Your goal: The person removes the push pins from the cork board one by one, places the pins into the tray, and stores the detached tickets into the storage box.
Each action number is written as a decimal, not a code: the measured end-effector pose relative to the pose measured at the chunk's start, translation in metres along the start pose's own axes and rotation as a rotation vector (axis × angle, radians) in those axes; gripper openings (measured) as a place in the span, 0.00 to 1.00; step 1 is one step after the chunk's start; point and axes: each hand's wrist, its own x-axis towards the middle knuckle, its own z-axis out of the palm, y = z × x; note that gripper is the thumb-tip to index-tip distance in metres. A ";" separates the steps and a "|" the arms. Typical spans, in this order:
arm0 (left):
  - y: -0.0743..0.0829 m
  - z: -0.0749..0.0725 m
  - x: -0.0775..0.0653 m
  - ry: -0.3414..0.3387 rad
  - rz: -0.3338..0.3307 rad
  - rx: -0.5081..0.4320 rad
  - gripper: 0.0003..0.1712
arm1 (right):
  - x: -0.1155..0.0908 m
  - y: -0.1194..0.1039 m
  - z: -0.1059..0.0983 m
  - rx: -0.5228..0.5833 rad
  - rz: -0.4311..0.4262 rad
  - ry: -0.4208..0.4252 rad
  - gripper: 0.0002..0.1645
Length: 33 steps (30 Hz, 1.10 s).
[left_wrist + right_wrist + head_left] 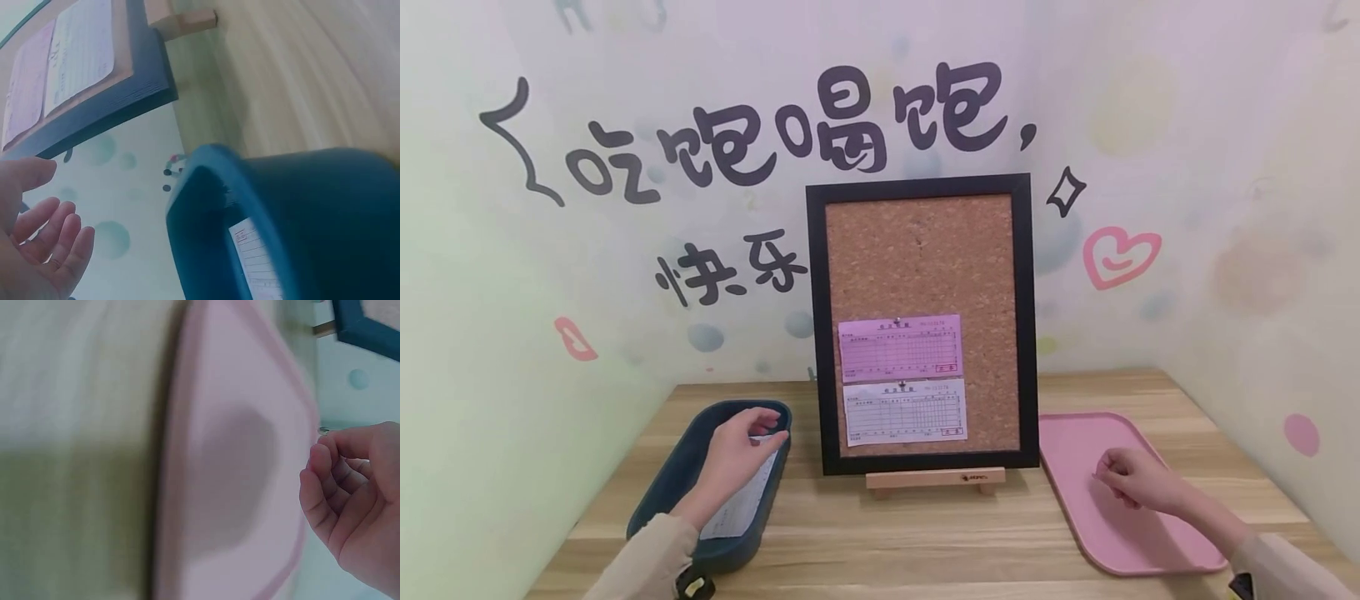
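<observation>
Probably partway through pinning paper slips to the cork board [919, 267], with a pink slip [901, 350] fixed directly above a white slip [906, 417] at lower left. Next, likely needs a loose paper [741, 504] lifted from inside the blue bin [325, 212] and placed on bare cork. At the left hand [741, 446], over that bin: fingers loosely bent, thumb apart, holding nothing. At the right hand [1138, 482], over the pink tray [1093, 433]: fingers curled, pinching a tiny shiny pin [324, 430] at the tips.
</observation>
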 end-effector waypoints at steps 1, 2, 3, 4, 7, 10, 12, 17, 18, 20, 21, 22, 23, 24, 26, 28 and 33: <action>0.000 0.001 -0.001 -0.005 -0.001 -0.001 0.16 | -0.001 0.002 0.002 -0.019 0.007 0.000 0.07; -0.001 0.002 -0.001 -0.008 0.000 0.000 0.16 | -0.002 0.003 0.003 -0.032 0.008 0.000 0.06; -0.001 0.003 -0.002 -0.006 0.000 0.001 0.16 | -0.003 0.005 0.005 -0.047 0.012 0.002 0.06; -0.002 0.003 -0.003 -0.004 -0.003 0.003 0.16 | -0.004 0.007 0.006 -0.060 0.017 0.005 0.06; -0.003 0.003 -0.004 0.004 -0.005 0.003 0.15 | -0.007 0.011 0.009 -0.048 0.042 -0.014 0.07; -0.005 0.005 -0.005 0.009 -0.003 -0.008 0.15 | -0.009 0.015 0.012 -0.034 0.060 -0.026 0.07; -0.007 0.007 -0.005 0.009 0.006 -0.021 0.15 | -0.009 0.016 0.013 -0.031 0.061 -0.030 0.07; -0.008 0.012 -0.005 0.009 0.017 -0.045 0.15 | -0.007 0.018 0.010 -0.031 0.047 -0.027 0.06; -0.008 0.013 -0.005 0.008 0.020 -0.050 0.15 | -0.006 0.018 0.009 -0.033 0.036 -0.022 0.06; -0.005 0.015 -0.002 0.008 0.023 -0.064 0.15 | -0.003 0.017 0.007 -0.038 0.012 -0.014 0.06; -0.004 0.016 0.000 0.009 0.023 -0.066 0.15 | -0.001 0.016 0.005 -0.035 0.002 -0.013 0.06; -0.002 0.017 0.002 0.008 0.023 -0.069 0.15 | 0.002 0.015 0.003 -0.032 -0.011 -0.013 0.06; 0.001 0.018 0.004 0.007 0.025 -0.071 0.15 | 0.004 0.013 0.001 -0.031 -0.016 -0.011 0.06; 0.003 0.019 0.007 0.007 0.028 -0.072 0.15 | 0.007 0.011 -0.001 -0.024 -0.024 -0.011 0.07; 0.009 0.021 0.013 0.009 0.034 -0.071 0.16 | 0.013 0.006 -0.005 -0.004 -0.041 -0.019 0.06; 0.014 0.023 0.020 0.013 0.043 -0.071 0.17 | 0.020 -0.001 -0.009 -0.004 -0.069 -0.022 0.06; 0.029 0.022 0.036 0.033 0.073 -0.105 0.20 | 0.038 -0.028 -0.019 -0.058 -0.056 -0.020 0.07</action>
